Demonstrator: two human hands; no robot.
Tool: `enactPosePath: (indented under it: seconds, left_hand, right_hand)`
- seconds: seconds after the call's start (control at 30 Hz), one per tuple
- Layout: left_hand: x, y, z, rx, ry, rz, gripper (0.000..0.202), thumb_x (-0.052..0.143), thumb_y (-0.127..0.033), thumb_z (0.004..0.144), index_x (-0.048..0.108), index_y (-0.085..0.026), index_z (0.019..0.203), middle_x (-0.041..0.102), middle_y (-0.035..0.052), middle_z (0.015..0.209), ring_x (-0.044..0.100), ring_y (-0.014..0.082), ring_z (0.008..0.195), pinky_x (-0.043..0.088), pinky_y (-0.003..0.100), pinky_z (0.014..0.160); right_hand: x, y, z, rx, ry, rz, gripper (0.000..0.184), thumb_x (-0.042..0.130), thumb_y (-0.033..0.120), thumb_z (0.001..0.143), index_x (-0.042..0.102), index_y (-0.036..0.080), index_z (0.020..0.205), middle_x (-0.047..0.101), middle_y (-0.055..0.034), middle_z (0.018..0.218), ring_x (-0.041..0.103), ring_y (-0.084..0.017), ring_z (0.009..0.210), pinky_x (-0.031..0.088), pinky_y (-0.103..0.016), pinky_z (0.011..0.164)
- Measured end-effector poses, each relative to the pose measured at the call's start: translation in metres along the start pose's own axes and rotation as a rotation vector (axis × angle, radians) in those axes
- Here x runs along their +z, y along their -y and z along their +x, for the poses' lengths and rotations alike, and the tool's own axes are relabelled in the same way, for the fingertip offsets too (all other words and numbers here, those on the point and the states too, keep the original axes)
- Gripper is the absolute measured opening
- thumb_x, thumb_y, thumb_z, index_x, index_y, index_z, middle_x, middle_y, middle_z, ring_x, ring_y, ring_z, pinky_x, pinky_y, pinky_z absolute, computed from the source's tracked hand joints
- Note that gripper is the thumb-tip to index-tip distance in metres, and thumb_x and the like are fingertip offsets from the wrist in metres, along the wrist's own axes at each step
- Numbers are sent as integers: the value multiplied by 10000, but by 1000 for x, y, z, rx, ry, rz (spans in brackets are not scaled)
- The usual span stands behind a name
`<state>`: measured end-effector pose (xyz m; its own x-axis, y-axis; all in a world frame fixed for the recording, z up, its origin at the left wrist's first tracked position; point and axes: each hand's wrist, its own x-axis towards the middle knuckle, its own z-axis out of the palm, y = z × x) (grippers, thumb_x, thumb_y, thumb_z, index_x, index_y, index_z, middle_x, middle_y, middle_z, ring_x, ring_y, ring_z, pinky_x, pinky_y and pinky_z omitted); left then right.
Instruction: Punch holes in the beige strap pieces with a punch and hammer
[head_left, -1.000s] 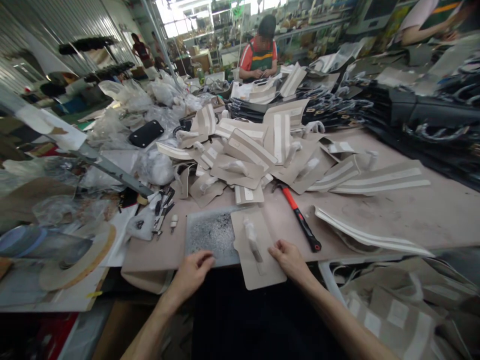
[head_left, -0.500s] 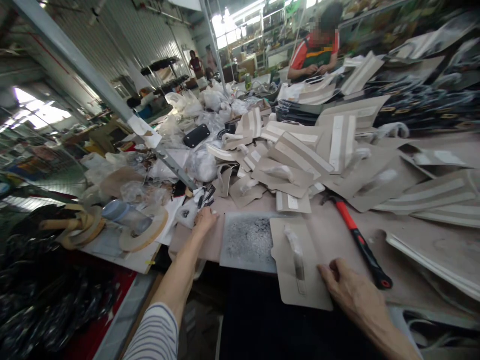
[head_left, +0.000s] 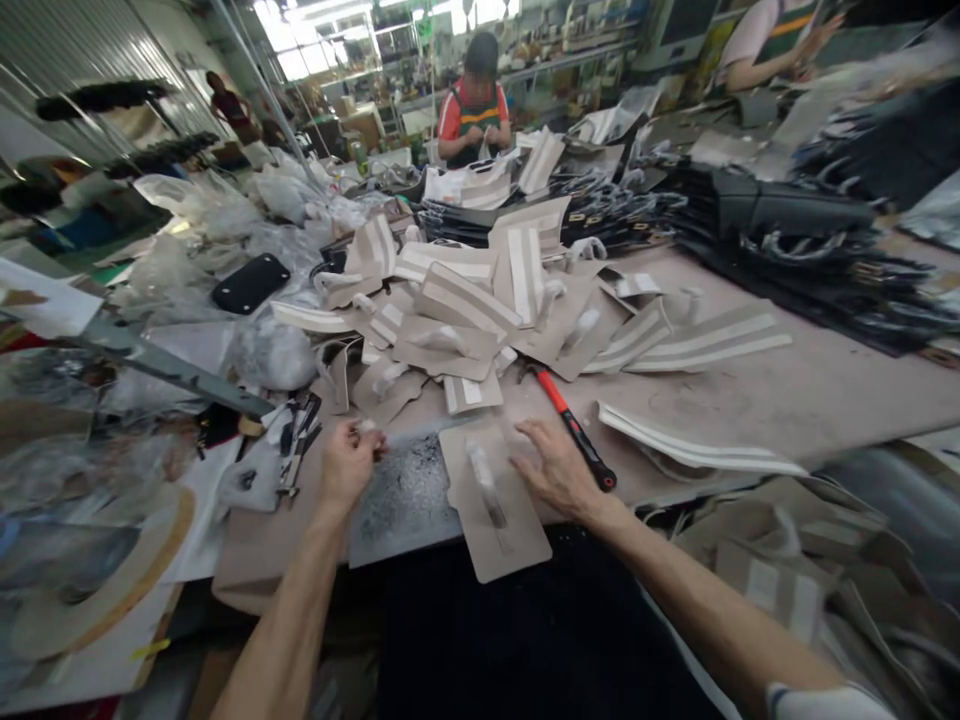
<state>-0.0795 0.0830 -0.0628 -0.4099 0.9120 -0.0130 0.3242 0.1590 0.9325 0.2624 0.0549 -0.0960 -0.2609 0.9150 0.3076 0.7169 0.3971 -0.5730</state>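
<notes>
A beige panel (head_left: 461, 475) with a plastic-wrapped handle (head_left: 484, 475) lies at the near table edge, overlapping a speckled pale board (head_left: 405, 490). My right hand (head_left: 559, 465) is at the panel's right side with its fingers apart, holding nothing. Just beyond that hand rests a red and black hammer (head_left: 566, 415). My left hand (head_left: 349, 465) is over the board's left edge, thumb and fingers pinched together. Something small and pale shows at the fingertips, too small to name.
Many similar beige panels (head_left: 465, 300) with white strips are piled beyond the board. Dark bags (head_left: 787, 220) are stacked at the far right. A metal post (head_left: 180, 370) and tape roll (head_left: 105, 590) stand left. A co-worker (head_left: 472, 105) sits across the table.
My view has swung right. My left hand has come back from the small metal parts to the board's left edge. My right hand has moved up along the panel and its fingers have spread.
</notes>
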Motion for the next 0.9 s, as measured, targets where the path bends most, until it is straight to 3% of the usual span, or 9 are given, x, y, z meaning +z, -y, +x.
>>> enactPosePath:
  seconds: [0.1, 0.2, 0.27, 0.4, 0.47, 0.57, 0.63, 0.77, 0.9]
  left_hand:
    - [60, -17, -24, -99, 138, -294, 473, 754, -333, 680, 576, -148, 1077, 712, 26, 781, 695, 167, 656, 555, 286, 644]
    - [109, -16, -35, -120, 193, -401, 375, 768, -339, 675, 627, -136, 957, 712, 34, 782, 691, 157, 693, 538, 252, 647]
    - [127, -7, -36, -115, 203, -415, 327, 759, -365, 699, 641, -131, 895, 717, 50, 800, 694, 161, 717, 539, 253, 656]
    - [133, 10, -38, -70, 213, -456, 356, 745, -412, 737, 643, -136, 936, 736, 79, 894, 709, 177, 777, 559, 292, 723]
    - [131, 13, -39, -61, 220, -473, 377, 758, -417, 730, 635, -140, 955, 740, 81, 899, 710, 177, 777, 561, 302, 741]
    - [129, 15, -38, -91, 201, -518, 372, 764, -403, 726, 623, -142, 950, 739, 79, 894, 710, 175, 777, 559, 295, 734]
    - [130, 17, -36, -114, 149, -566, 351, 752, -393, 733, 612, -144, 938, 734, 74, 900, 712, 173, 772, 559, 288, 717]
    - [133, 18, -35, -90, 127, -523, 321, 730, -386, 747, 607, -143, 917, 732, 72, 885, 712, 172, 757, 559, 285, 704]
    - [135, 15, -38, -48, 145, -452, 313, 730, -392, 744, 610, -143, 892, 732, 65, 857, 710, 167, 747, 548, 267, 691]
  right_hand:
    - [18, 23, -12, -155, 143, 133, 646, 576, 364, 871, 379, 184, 1459, 415, -157, 1475, 405, -301, 1331, 357, -486, 1086]
    - [34, 33, -19, -168, 309, 93, 665, 611, 311, 797, 437, 231, 1434, 371, -116, 1522, 304, -330, 1395, 273, -551, 1122]
    - [39, 35, -20, -105, 358, 30, 619, 582, 241, 786, 482, 262, 1396, 382, -83, 1521, 246, -331, 1427, 214, -581, 1136]
    - [36, 43, -16, -35, 344, -54, 559, 522, 162, 785, 533, 256, 1336, 410, -93, 1493, 261, -327, 1418, 155, -604, 1140]
    - [34, 48, -12, -115, 327, -60, 579, 517, 148, 770, 526, 236, 1342, 381, -115, 1510, 253, -328, 1420, 116, -606, 1151]
    - [37, 52, -2, -274, 352, -5, 723, 482, 112, 747, 398, 226, 1456, 358, -117, 1530, 239, -298, 1432, 111, -584, 1166]
    - [44, 50, 3, -306, 384, 42, 794, 477, 101, 714, 335, 195, 1489, 424, -125, 1483, 282, -286, 1412, 144, -579, 1162]
    - [54, 39, 7, -348, 348, 103, 642, 488, 77, 655, 521, 146, 1292, 543, -145, 1344, 399, -277, 1331, 216, -547, 1149]
    - [59, 33, -1, -503, 287, 219, 475, 453, 39, 676, 592, 164, 1112, 633, -113, 1092, 544, -231, 1077, 448, -417, 975]
